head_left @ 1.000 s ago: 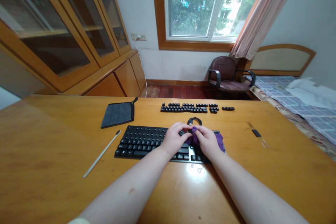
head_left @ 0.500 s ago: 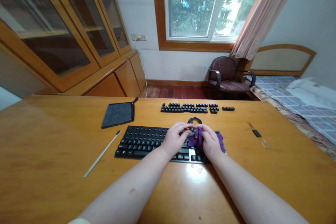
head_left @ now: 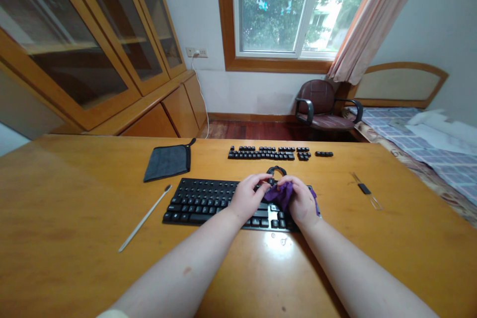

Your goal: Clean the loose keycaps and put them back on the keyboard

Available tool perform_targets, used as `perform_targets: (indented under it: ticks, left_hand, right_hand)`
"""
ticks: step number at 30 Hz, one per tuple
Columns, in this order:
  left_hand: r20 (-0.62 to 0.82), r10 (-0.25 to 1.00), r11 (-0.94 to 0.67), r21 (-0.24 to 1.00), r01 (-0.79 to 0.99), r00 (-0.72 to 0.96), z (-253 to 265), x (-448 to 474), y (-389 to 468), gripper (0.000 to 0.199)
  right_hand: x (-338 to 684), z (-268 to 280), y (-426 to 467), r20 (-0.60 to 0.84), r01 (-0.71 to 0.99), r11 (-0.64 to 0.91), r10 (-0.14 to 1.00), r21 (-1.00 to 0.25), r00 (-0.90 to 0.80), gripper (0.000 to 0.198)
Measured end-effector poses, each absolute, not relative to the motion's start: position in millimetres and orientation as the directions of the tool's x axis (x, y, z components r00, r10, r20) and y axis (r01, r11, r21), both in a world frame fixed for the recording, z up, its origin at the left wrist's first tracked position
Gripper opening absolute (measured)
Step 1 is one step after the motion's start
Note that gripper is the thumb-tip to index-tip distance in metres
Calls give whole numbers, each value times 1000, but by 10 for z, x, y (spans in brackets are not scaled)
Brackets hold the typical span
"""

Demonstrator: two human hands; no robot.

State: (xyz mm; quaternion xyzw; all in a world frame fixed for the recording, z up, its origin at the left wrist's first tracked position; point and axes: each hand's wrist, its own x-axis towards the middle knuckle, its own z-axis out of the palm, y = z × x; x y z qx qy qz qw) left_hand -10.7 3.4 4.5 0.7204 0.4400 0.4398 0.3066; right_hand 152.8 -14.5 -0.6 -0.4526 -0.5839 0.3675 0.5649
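Note:
A black keyboard [head_left: 208, 199] lies on the wooden table, some of its keycaps off in the upper rows. Above its right half, my left hand [head_left: 249, 198] pinches a small black keycap [head_left: 271, 180] between thumb and fingertips. My right hand [head_left: 301, 203] is closed around a bunched purple cloth [head_left: 280, 195], close to the keycap; part of the cloth sticks out on the hand's far right side. Behind the hands rests a coiled black cable [head_left: 278, 170]. Both hands hide the keyboard's right part.
Loose keycaps [head_left: 261, 155] stand in rows along the table's far edge. A grey cloth pouch [head_left: 167, 163] and a long white-handled brush [head_left: 143, 221] lie to the left. On the right is a wire keycap puller [head_left: 365, 189]. A chair [head_left: 318, 104] stands beyond the table.
My right hand has drawn slightly away from the keycap, and the purple cloth has shifted and bunched differently. My left hand keeps its pinch on the keycap, almost in the same place.

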Motion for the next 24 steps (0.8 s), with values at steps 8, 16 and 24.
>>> perform_targets:
  ticks: [8, 16, 24]
  left_hand:
    - [372, 908, -419, 834, 359, 195, 40, -103, 43, 23]
    - [379, 903, -427, 832, 354, 201, 35, -103, 47, 23]
    - [318, 930, -360, 891, 276, 184, 1, -87, 65, 23]
  right_hand:
    - [1472, -13, -106, 296, 201, 275, 952, -940, 82, 35]
    - [1428, -81, -102, 259, 212, 231, 959, -950, 114, 21]
    - [1424, -113, -67, 288, 271, 259, 955, -927, 72, 25]
